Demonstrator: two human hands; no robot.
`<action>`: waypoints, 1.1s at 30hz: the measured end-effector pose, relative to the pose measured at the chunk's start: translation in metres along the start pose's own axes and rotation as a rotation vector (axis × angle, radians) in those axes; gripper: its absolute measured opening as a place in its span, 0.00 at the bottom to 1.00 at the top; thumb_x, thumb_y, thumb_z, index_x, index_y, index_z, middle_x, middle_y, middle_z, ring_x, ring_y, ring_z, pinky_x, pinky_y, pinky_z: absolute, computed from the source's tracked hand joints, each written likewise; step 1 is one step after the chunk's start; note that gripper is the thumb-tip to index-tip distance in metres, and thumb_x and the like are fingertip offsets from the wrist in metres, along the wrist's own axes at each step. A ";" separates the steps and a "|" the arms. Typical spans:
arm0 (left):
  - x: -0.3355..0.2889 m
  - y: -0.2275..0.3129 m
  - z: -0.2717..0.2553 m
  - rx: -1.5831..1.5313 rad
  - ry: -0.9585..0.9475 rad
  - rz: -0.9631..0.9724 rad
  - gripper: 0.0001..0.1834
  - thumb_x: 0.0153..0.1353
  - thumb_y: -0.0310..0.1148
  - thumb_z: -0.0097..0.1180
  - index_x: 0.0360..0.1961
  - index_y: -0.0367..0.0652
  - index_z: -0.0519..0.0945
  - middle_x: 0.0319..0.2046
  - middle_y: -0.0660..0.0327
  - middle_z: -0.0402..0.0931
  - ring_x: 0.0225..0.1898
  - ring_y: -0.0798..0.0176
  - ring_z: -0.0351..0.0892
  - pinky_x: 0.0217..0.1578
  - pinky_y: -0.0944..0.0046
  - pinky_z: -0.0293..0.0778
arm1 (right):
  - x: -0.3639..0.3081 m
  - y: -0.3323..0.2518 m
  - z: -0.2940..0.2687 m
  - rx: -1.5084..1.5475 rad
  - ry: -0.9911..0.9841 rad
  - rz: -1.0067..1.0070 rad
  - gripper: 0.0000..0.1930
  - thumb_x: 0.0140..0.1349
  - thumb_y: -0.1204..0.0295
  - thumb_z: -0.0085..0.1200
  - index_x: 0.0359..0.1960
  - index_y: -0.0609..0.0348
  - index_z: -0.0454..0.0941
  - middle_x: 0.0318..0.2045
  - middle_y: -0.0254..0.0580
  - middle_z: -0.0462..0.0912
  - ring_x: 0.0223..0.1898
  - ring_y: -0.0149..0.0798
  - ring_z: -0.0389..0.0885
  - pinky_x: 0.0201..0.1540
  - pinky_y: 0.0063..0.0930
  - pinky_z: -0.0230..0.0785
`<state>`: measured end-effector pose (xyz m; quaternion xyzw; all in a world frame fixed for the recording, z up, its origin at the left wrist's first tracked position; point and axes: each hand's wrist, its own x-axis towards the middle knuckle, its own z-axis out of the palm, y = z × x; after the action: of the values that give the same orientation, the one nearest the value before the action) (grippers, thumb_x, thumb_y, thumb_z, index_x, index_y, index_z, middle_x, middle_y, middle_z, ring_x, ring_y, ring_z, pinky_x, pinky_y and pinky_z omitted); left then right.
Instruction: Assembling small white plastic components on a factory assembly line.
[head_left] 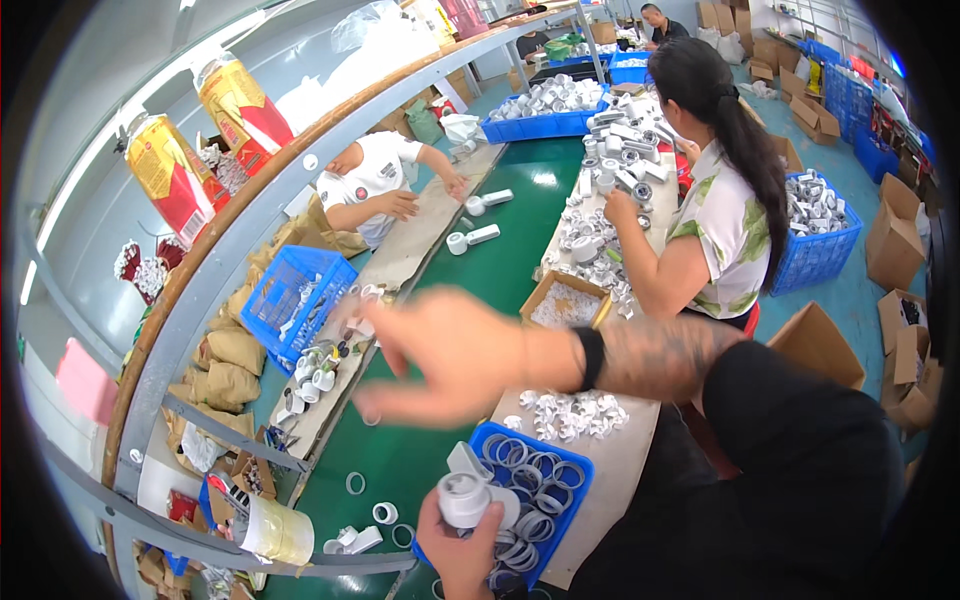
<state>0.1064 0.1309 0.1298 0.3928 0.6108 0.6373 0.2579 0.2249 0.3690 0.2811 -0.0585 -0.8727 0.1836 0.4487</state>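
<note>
In my left hand (462,550), low in the picture, is a white plastic fitting (464,498) with a round body and a flat arm, gripped by fingers and thumb. Just beside it stands a blue tray (578,462) with many grey rings (552,500). My right hand (450,350), a black band at its wrist, stretches leftward over the green conveyor belt (400,455). Motion blurs it, but its fingers look apart with nothing between them. Below it on the belt lie a loose grey ring (355,483) and several white fittings (360,540).
Small white pieces (575,415) and a cardboard box (566,303) lie on the right-hand bench. Co-workers sit on both sides of the belt. A metal shelf frame (215,225) crosses the left, near a blue crate (295,300). A tape-wrapped tub (280,530) hangs lower left.
</note>
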 end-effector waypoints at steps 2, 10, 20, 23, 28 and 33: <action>-0.011 -0.008 -0.017 -0.075 0.071 0.004 0.34 0.52 0.29 0.86 0.59 0.32 0.84 0.50 0.56 0.88 0.50 0.62 0.89 0.54 0.58 0.83 | 0.080 0.007 -0.023 0.004 0.235 -0.003 0.39 0.71 0.51 0.68 0.74 0.63 0.66 0.24 0.45 0.87 0.27 0.58 0.89 0.32 0.51 0.79; -0.034 0.005 -0.030 0.086 0.112 0.003 0.26 0.66 0.27 0.77 0.62 0.32 0.83 0.50 0.57 0.88 0.49 0.63 0.87 0.52 0.61 0.82 | 0.207 0.026 -0.044 -0.267 0.440 0.154 0.42 0.73 0.48 0.63 0.77 0.65 0.63 0.37 0.62 0.92 0.41 0.68 0.92 0.48 0.60 0.83; -0.037 0.016 -0.040 0.309 0.152 0.216 0.36 0.53 0.31 0.87 0.62 0.33 0.83 0.52 0.53 0.88 0.50 0.59 0.90 0.55 0.56 0.84 | -0.012 -0.068 0.048 0.002 -0.186 -0.363 0.27 0.71 0.41 0.67 0.49 0.53 0.80 0.24 0.43 0.83 0.20 0.54 0.84 0.21 0.45 0.72; -0.038 0.044 -0.029 0.535 0.152 0.252 0.35 0.52 0.30 0.85 0.61 0.38 0.85 0.56 0.51 0.88 0.56 0.54 0.90 0.58 0.56 0.83 | -0.068 -0.056 0.079 0.105 -0.364 -0.257 0.29 0.66 0.40 0.69 0.44 0.56 0.82 0.25 0.44 0.85 0.24 0.52 0.87 0.27 0.46 0.77; -0.053 0.048 -0.023 0.694 0.310 0.357 0.36 0.48 0.30 0.83 0.61 0.39 0.84 0.54 0.50 0.87 0.57 0.45 0.87 0.61 0.49 0.80 | -0.074 -0.068 0.087 0.187 -0.335 -0.335 0.31 0.60 0.39 0.74 0.40 0.56 0.83 0.25 0.43 0.86 0.25 0.51 0.88 0.29 0.45 0.78; -0.051 0.041 -0.020 0.783 0.337 0.450 0.35 0.47 0.29 0.81 0.59 0.39 0.84 0.57 0.49 0.83 0.60 0.39 0.82 0.63 0.44 0.77 | -0.084 -0.077 0.088 0.229 -0.273 -0.330 0.28 0.59 0.43 0.76 0.40 0.55 0.84 0.25 0.43 0.85 0.26 0.51 0.88 0.30 0.44 0.79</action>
<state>0.1246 0.0731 0.1615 0.4740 0.7379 0.4543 -0.1564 0.2087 0.2518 0.1988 0.1614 -0.8966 0.2116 0.3541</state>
